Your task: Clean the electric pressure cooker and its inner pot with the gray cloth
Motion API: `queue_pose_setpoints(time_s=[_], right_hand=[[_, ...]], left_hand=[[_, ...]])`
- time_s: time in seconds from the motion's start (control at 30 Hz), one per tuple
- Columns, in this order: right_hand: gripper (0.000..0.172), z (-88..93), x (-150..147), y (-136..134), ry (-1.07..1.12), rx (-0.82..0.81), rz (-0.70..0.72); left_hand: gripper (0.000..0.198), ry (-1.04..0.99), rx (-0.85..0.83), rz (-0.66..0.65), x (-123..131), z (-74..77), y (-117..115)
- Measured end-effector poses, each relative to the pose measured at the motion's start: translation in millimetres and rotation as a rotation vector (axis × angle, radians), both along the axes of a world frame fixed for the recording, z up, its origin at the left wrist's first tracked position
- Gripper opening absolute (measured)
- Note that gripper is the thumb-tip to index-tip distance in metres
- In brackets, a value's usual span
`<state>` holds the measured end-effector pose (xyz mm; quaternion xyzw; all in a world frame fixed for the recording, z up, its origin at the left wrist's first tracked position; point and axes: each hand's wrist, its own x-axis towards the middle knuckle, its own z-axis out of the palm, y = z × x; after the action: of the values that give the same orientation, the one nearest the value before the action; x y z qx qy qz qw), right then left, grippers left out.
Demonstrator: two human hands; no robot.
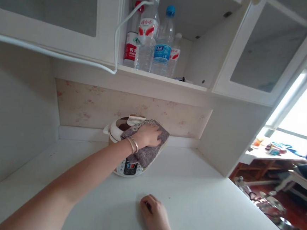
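A: Left hand [149, 136] clamps grey cloth [146, 156] onto rice cooker [116, 127], at 12 o'clock on counter [202, 204]. Right hand [154, 218] loosely fisted, empty, at 6.
B: Judged: lid-wiping step. Next stroke needs steady downward pressure.

Head-worn — facing down toward cooker [117, 127].

Counter [202, 204]: filled the lower frame.
Rice cooker [128, 164]: frame centre, on the counter, against the back wall.
Cloth [150, 152]: lay over the cooker's top and right side.
Left hand [149, 136]: on the cloth, closed upon it.
Right hand [155, 214]: lower centre, on the counter, before the cooker and apart from it.
Bottles [154, 37]: upper centre, in a row inside the open cupboard [159, 78], above the cooker.
Cable [67, 57]: upper left, ran under the cupboard and up among the bottles.
Table [262, 153]: right edge, beyond the counter.
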<state>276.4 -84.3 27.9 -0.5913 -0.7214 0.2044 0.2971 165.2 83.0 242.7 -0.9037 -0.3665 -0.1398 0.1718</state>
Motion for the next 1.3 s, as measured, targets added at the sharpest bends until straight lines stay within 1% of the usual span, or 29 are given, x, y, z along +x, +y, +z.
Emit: queue_pose_setpoints(time_s=[0.1, 0.13, 0.2, 0.23, 0.3, 0.33, 0.37, 0.4, 0.43, 0.47, 0.5, 0.57, 0.63, 0.7, 0.77, 0.87, 0.93, 0.97, 1.03, 1.1, 1.13, 1.2, 1.3], right_hand=[[0.021, 0.4, 0.5, -1.1, 0.007, -0.001, 0.014], [0.021, 0.2, 0.6, -1.5, 0.006, -0.002, 0.016], [0.022, -0.6, 0.6, -2.2, 0.002, 0.0, 0.02], [0.022, -1.0, 0.6, -2.3, 0.0, 0.001, 0.021], [0.022, -1.6, 0.3, -2.1, -0.003, 0.004, 0.02], [0.021, -1.7, 0.1, -1.8, -0.003, 0.004, 0.019], [0.021, -1.7, -0.1, -1.4, -0.004, 0.003, 0.016], [0.021, -1.5, -0.3, -1.1, -0.005, 0.001, 0.013], [0.021, -1.1, -0.4, -0.9, -0.006, 0.0, 0.012], [0.021, -0.6, -0.5, -0.9, -0.009, -0.002, 0.011], [0.021, -0.1, -0.6, -1.0, -0.014, -0.003, 0.009], [0.021, 1.3, -1.0, -1.5, -0.019, -0.004, 0.006], [0.022, 2.7, -1.5, -1.9, -0.027, -0.011, 0.007], [0.022, 3.8, -2.3, -1.9, -0.042, -0.017, 0.007], [0.023, 4.5, -3.2, -2.0, -0.059, -0.015, 0.001], [0.024, 5.7, -4.2, -3.0, -0.065, -0.011, -0.004], [0.024, 7.0, -4.8, -3.9, -0.058, -0.011, -0.006], [0.024, 7.7, -5.3, -4.3, -0.056, -0.01, -0.006], [0.024, 8.8, -6.5, -4.8, -0.062, -0.003, -0.011], [0.023, 9.2, -8.0, -5.2, -0.088, 0.009, -0.014], [0.023, 9.0, -8.7, -5.3, -0.104, 0.017, -0.016], [0.023, 8.0, -9.9, -5.6, -0.127, 0.03, -0.012], [0.022, 6.8, -10.1, -5.8, -0.135, 0.038, -0.004]], left_hand=[[0.044, 0.095, 0.236, -0.154, -12.1, -37.0, -36.5], [0.044, 0.123, 0.296, -0.172, -18.4, -51.4, -46.0], [0.045, 0.171, 0.359, -0.178, -34.7, -82.8, -59.2], [0.046, 0.197, 0.38, -0.199, -44.5, -99.1, -62.9], [0.045, 0.253, 0.425, -0.299, -65.5, -128.7, -64.7], [0.044, 0.289, 0.442, -0.374, -75.9, -140.3, -63.5], [0.043, 0.31, 0.457, -0.433, -85.8, -148.4, -61.4], [0.042, 0.327, 0.468, -0.485, -94.8, -152.7, -58.7], [0.042, 0.331, 0.474, -0.519, -103.0, -153.0, -55.9], [0.042, 0.319, 0.478, -0.536, -110.5, -149.7, -53.2], [0.043, 0.293, 0.479, -0.538, -117.4, -143.7, -50.6], [0.045, 0.204, 0.47, -0.488, -130.1, -127.7, -46.0], [0.047, 0.055, 0.457, -0.364, -141.1, -114.2, -42.1], [0.049, -0.12, 0.426, -0.179, -148.7, -109.9, -39.7], [0.052, -0.314, 0.384, 0.01, -150.5, -116.5, -40.2], [0.055, -0.617, 0.282, 0.236, -140.1, -140.6, -48.5], [0.052, -0.741, 0.185, 0.333, -127.6, -158.1, -59.0], [0.051, -0.743, 0.143, 0.357, -121.2, -165.4, -65.2], [0.051, -0.647, 0.117, 0.349, -110.2, -175.0, -77.8], [0.049, -0.495, 0.161, 0.302, -102.8, -176.9, -87.7], [0.046, -0.425, 0.192, 0.272, -99.8, -175.1, -90.7], [0.041, -0.292, 0.239, 0.185, -93.3, -166.8, -92.4], [0.042, -0.086, 0.288, 0.007, -74.7, -148.2, -86.0]])
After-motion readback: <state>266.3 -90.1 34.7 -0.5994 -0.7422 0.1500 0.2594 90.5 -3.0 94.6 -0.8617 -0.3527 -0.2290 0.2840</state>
